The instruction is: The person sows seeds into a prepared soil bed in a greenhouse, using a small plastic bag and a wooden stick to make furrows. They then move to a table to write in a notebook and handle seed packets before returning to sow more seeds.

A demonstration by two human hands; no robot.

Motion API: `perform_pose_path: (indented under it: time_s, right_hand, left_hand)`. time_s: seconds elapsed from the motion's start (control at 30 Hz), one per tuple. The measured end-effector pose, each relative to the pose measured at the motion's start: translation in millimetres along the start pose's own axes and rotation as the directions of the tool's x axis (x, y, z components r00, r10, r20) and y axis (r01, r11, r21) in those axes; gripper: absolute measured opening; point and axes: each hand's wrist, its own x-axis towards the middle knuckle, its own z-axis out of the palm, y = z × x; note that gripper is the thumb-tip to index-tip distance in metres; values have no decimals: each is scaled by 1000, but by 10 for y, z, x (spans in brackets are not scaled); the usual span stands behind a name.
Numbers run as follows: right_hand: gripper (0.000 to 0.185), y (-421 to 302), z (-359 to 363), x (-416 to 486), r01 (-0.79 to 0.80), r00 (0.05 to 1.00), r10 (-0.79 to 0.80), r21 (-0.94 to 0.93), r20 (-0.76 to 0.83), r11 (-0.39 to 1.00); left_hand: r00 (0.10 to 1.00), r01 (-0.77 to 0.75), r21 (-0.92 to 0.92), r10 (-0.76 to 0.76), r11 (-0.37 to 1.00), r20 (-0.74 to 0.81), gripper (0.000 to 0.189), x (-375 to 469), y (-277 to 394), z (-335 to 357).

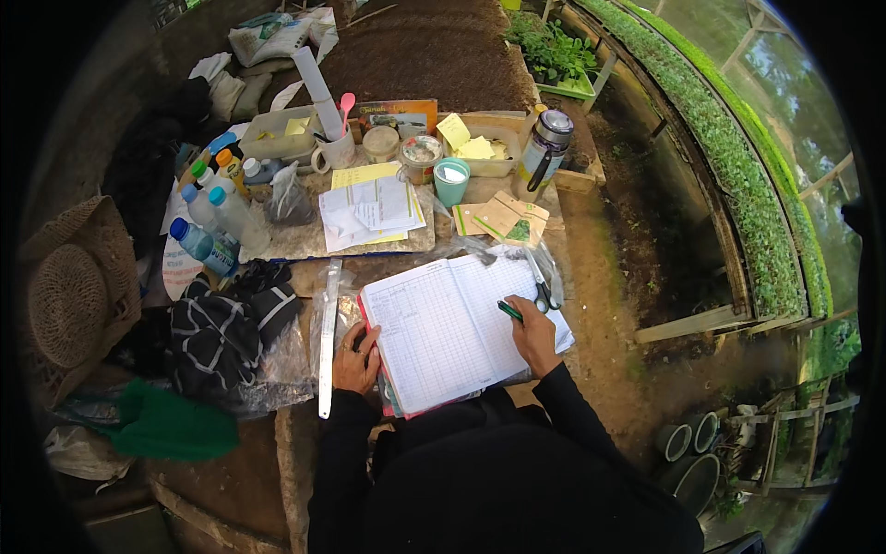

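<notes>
An open ruled notebook (443, 332) with a red cover edge lies before me, with handwriting on its left page. My right hand (536, 336) rests at its right page and grips a green pen (511, 310). At the left edge of the notebook lies my left hand (356, 360), fingers apart, fingertips touching the cover. A ruler (329, 339) lies just left of that hand. Black-handled scissors (543, 294) lie beside the right page, by my right hand. Seed packets (509, 218) and loose written sheets (374, 208) lie beyond the notebook.
Several plastic bottles (201, 246) stand at the left, near dark cloth (214, 339) and a woven hat (83, 298). Along the back are a mug (338, 151), a teal cup (451, 181), a plastic tub (484, 165) and a large flask (543, 156). Seedling beds (734, 180) run along the right.
</notes>
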Motion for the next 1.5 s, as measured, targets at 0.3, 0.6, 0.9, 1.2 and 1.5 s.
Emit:
perform_pose_path:
  time_s: [0.3,0.6,0.9,1.2,1.5]
  right_hand:
    - [32,150,390,680,54,995,-42,-133,86,990]
    - [17,151,251,636,-37,957,79,-151,279,988]
    - [35,277,617,1328,31,993,-8,-195,119,980]
    - [44,110,900,1509,41,966,35,-285,257,958]
    - [30,177,924,1594,182,965,-136,-195,224,964]
  left_hand:
    - [1000,5,27,-5,1000,8,34,19,34,24]
    - [1000,23,63,-23,998,4,36,4,27,36]
    - [999,28,46,-29,999,28,37,28,34,25]
    - [1000,-8,7,7,1000,18,36,45,34,3]
    - [1000,-4,23,4,1000,13,36,39,53,-20]
